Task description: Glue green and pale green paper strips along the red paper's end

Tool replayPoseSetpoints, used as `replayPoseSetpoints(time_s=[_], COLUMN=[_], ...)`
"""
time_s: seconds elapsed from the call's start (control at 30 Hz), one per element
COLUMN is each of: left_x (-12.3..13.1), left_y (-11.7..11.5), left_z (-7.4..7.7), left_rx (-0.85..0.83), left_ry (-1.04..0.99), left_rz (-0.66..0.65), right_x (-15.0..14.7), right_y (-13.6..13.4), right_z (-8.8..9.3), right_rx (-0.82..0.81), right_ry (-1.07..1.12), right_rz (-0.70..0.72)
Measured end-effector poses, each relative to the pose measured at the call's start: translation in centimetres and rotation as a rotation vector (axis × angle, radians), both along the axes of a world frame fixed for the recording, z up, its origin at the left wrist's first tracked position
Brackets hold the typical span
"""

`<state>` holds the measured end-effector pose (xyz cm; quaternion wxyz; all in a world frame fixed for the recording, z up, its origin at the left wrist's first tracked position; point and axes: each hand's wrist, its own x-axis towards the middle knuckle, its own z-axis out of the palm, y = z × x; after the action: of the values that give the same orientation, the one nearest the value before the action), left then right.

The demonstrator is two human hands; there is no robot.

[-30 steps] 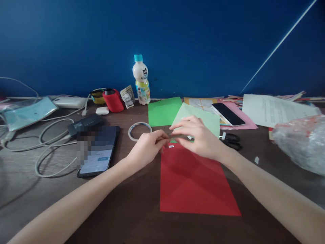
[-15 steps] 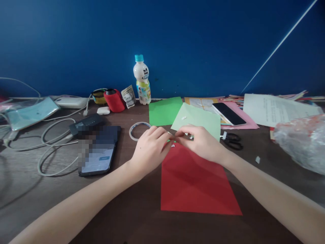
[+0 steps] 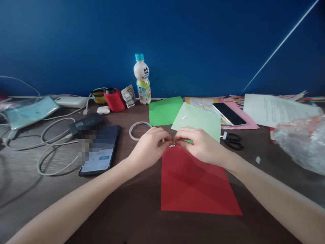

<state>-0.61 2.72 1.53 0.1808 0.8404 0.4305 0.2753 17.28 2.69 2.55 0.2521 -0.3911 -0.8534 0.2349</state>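
My left hand (image 3: 151, 145) and my right hand (image 3: 196, 142) meet at the far edge of a red sheet of paper (image 3: 195, 186). Thumb and forefinger of each are pinched together, the fingertips almost touching. Whatever lies between them is too small to make out. A small white scrap (image 3: 172, 145) lies just under my left fingertips. Bits of green paper (image 3: 188, 141) show behind the fingers, mostly hidden by my hands. Left of my left hand is a roll of tape (image 3: 132, 132), and black-handled scissors (image 3: 232, 140) lie beyond my right wrist.
A phone (image 3: 101, 152) and cables lie at the left. Farther back are a bottle (image 3: 142, 79), a green sheet (image 3: 165, 112), a pale green sheet (image 3: 200, 118) and a white-edged phone (image 3: 228, 113). Crumpled clear plastic (image 3: 302, 142) sits at the right edge.
My fingertips have drawn into a closer pinch, and my right hand has shifted slightly downward. More green paper shows between my hands. The red sheet has stayed in place.
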Motion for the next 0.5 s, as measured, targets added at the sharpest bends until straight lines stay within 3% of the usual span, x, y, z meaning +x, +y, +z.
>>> replayPoseSetpoints(time_s=[0.5], left_x=[0.04], left_y=[-0.06], left_z=[0.44], left_rx=[-0.098], left_ry=[-0.075], left_rz=[-0.028], right_x=[0.57], right_y=[0.15], right_z=[0.48], right_rx=[-0.094], right_ry=[0.038], right_rz=[0.030])
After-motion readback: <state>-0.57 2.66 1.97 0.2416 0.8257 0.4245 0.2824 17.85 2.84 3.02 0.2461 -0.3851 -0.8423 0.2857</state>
